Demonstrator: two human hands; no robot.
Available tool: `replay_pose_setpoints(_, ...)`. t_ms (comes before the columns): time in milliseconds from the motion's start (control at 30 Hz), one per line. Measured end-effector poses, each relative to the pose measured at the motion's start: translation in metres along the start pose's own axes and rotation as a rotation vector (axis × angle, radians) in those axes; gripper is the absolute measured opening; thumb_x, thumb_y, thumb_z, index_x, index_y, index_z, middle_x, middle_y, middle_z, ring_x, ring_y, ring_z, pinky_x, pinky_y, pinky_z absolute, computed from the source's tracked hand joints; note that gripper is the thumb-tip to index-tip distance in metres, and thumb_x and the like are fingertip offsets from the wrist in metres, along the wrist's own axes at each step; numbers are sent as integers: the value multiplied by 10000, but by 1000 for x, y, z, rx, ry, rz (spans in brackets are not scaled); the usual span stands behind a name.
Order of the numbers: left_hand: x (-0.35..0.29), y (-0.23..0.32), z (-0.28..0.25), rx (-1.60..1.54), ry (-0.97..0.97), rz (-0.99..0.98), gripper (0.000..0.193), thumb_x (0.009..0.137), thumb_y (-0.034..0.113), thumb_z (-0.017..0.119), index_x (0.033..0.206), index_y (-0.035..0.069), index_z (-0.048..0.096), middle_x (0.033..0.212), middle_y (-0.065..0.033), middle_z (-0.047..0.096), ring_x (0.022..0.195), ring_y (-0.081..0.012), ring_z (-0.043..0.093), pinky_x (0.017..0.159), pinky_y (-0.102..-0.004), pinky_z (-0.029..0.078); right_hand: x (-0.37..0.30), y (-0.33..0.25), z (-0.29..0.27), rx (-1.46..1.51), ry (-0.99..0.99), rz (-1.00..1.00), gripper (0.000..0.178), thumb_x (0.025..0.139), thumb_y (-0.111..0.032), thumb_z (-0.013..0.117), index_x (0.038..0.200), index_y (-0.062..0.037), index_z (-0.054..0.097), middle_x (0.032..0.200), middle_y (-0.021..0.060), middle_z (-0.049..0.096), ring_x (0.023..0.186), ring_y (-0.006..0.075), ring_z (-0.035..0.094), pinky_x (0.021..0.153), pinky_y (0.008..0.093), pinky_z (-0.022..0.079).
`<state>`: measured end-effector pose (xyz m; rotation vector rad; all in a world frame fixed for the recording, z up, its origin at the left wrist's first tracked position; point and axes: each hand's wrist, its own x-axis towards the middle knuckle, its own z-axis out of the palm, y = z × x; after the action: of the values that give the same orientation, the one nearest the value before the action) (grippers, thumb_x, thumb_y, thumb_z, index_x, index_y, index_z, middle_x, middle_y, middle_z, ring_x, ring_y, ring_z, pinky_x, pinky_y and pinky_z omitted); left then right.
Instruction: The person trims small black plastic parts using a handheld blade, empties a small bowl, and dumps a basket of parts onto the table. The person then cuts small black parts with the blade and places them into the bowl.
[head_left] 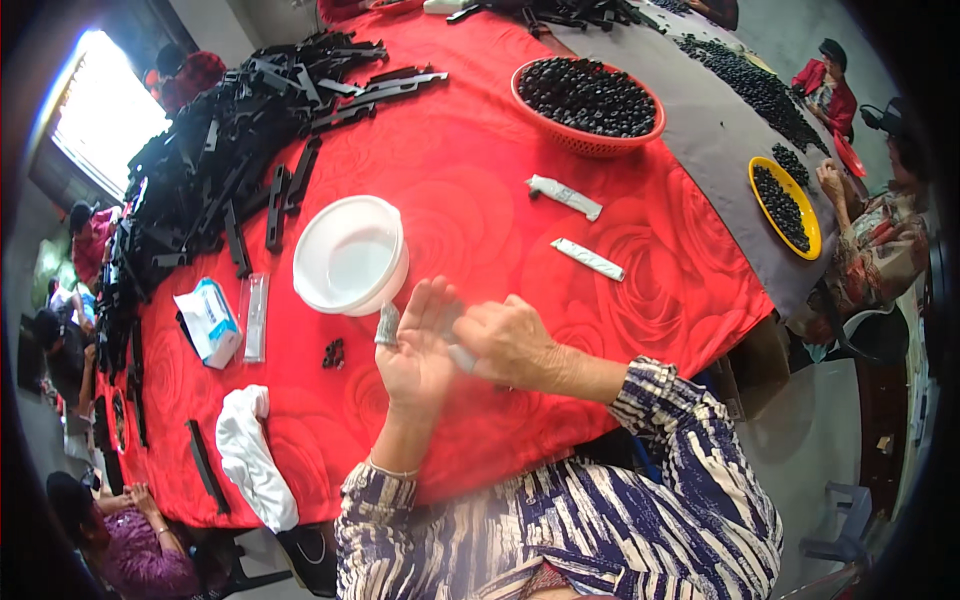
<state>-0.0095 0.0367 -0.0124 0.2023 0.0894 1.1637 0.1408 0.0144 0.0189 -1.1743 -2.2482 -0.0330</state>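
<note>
My left hand (418, 350) is held palm up above the red cloth, its fingers stretched out and apart. A grey wrapping (387, 325) covers its thumb. Close against that palm, my right hand (508, 342) is curled closed. A pale grey-white patch (463, 358) shows at its thumb side; whether this is a thumb wrapping or a held thing I cannot tell. Just beyond my left hand stands a white plastic bowl (350, 255), with no pieces visible inside. A few small dark pieces (334, 353) lie on the cloth to its near left.
Black plastic parts (215, 175) are heaped at the far left. A red basket (590, 105) and yellow plate (785, 207) hold black pieces. White strips (588, 259), a blue-white packet (210, 322), a white cloth sleeve (252, 455) lie around. Other people sit along the sides.
</note>
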Motion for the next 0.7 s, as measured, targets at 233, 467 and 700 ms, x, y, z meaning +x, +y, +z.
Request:
replay_pose_setpoints(233,7,-6,10,120,40,105,457,943,318,362,1217,-27,485,1288,-178,476,1243,-310,390,1069,-445,273,3,5,5,-51,54,83,176,674,-191,636,633,-91,497,584,46,502,555,217,555,479,369,372)
replay_pose_setpoints(467,9,-12,0,209,-77,46,471,951,324,336,1242,-22,469,1300,-178,466,1269,-297,354,1068,-436,259,-1,16,15,107,31,8,141,620,-169,608,611,-94,489,598,54,519,591,233,564,509,369,369)
replay_pose_setpoints(700,19,-17,2,341,-139,-30,515,946,345,342,1291,-31,415,1373,-204,368,1293,-301,311,1071,-425,245,2,25,15,174,131,-44,153,593,-102,601,587,-96,448,565,52,461,537,236,505,491,365,352)
